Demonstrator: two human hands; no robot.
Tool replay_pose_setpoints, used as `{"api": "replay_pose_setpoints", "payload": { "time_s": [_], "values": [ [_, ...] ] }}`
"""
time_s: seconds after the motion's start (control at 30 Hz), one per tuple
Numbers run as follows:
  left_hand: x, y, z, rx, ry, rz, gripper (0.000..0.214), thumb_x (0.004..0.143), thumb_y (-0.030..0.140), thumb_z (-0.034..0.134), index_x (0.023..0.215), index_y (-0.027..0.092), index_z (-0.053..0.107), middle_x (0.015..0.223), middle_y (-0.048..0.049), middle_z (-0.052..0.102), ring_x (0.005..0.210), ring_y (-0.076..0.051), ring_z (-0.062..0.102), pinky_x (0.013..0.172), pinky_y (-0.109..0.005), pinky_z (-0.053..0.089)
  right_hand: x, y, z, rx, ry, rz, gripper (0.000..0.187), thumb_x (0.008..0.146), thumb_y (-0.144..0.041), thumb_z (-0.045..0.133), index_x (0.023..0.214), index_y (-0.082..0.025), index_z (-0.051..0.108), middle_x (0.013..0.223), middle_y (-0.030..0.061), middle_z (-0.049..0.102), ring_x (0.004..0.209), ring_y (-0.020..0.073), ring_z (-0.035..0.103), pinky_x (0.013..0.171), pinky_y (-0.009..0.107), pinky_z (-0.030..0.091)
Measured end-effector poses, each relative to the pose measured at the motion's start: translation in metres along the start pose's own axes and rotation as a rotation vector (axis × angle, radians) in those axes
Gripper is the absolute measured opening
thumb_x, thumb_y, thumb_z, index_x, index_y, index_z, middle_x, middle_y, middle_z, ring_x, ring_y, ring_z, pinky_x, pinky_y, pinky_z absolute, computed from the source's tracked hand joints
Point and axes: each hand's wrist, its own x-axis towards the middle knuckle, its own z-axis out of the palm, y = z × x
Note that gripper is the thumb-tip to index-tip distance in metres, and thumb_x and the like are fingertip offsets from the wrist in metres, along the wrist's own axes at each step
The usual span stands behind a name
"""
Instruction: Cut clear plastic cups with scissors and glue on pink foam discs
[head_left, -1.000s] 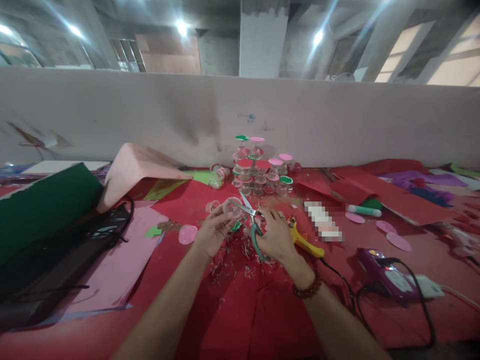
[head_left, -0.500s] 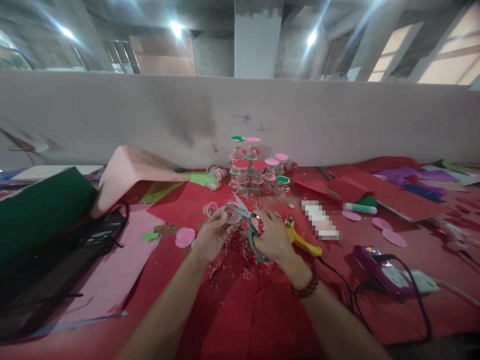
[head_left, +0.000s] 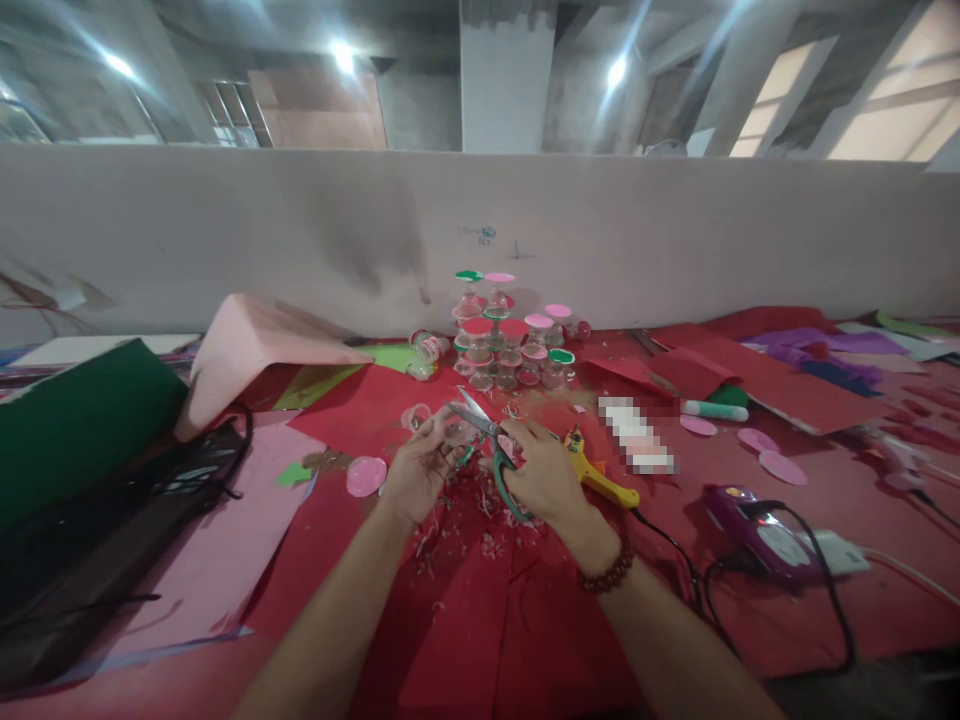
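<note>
My left hand point(head_left: 418, 470) pinches a small clear plastic cup point(head_left: 459, 433) by its edge, the cup partly hidden by fingers and blades. Wrapped round the green handles of a pair of scissors point(head_left: 480, 420) is my right hand point(head_left: 544, 470). The blades stand slightly apart and point up and left, over the cup; whether they touch it I cannot tell. Thin trimmings point(head_left: 491, 545) in red and white lie scattered below both hands. Just right of my right hand rests a yellow glue gun point(head_left: 607, 487). A pink disc point(head_left: 366, 477) lies left of my left hand.
Behind the hands stands a stack of clear cups point(head_left: 510, 355) topped with coloured discs. Folded pink sheet point(head_left: 255, 340), green board point(head_left: 82, 430) and black bag point(head_left: 112, 560) occupy the left. A purple power socket point(head_left: 765, 540) with cables and a marker point(head_left: 714, 411) lie right.
The scissor blades have closed a little. The cup has shifted slightly left and tilted in my left hand. The whole view has moved a little.
</note>
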Motion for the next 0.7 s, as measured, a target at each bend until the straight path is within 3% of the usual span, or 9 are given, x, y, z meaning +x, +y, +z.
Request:
{"api": "replay_pose_setpoints", "payload": {
  "time_s": [0.2,0.4,0.57,0.7],
  "values": [
    [0.0018,-0.0005,-0.0015,-0.021,0.028,0.000,0.031,0.081,0.015,0.057,0.111,0.019,0.063,0.088,-0.0045,0.071,0.070,-0.011,0.065,0.061,-0.019,0.054,-0.0012,-0.0009,-0.0003,-0.045,-0.012,-0.002,0.038,0.082,-0.039,0.055,0.118,-0.026,0.058,0.093,0.0055,0.066,0.082,0.0211,0.061,0.072,0.028,0.043],
    [-0.0003,0.0008,-0.0006,0.001,0.022,-0.051,0.035,0.081,0.019,0.056,0.116,0.019,0.061,0.082,-0.0040,0.070,0.062,-0.012,0.064,0.058,-0.021,0.054,-0.0003,-0.0015,-0.0005,-0.006,-0.041,0.007,0.039,0.077,-0.022,0.054,0.116,-0.026,0.061,0.092,0.0043,0.067,0.083,0.0192,0.062,0.074,0.025,0.043],
    [-0.0017,0.0014,-0.0002,-0.001,-0.026,-0.062,0.036,0.084,0.020,0.053,0.119,0.018,0.058,0.081,-0.0050,0.069,0.068,-0.015,0.067,0.065,-0.025,0.057,-0.0002,-0.0009,-0.0009,-0.005,-0.056,0.026,0.044,0.073,-0.018,0.053,0.115,-0.027,0.062,0.087,0.0035,0.067,0.077,0.0181,0.062,0.070,0.024,0.042],
    [0.0006,0.0005,-0.0035,-0.024,0.016,-0.030,0.036,0.084,0.017,0.052,0.120,0.017,0.057,0.085,-0.0052,0.070,0.068,-0.013,0.067,0.065,-0.024,0.057,-0.0002,0.0013,0.0020,0.001,-0.061,0.036,0.039,0.073,-0.019,0.053,0.111,-0.027,0.064,0.082,0.0031,0.067,0.075,0.0179,0.061,0.067,0.023,0.039]
  ]
}}
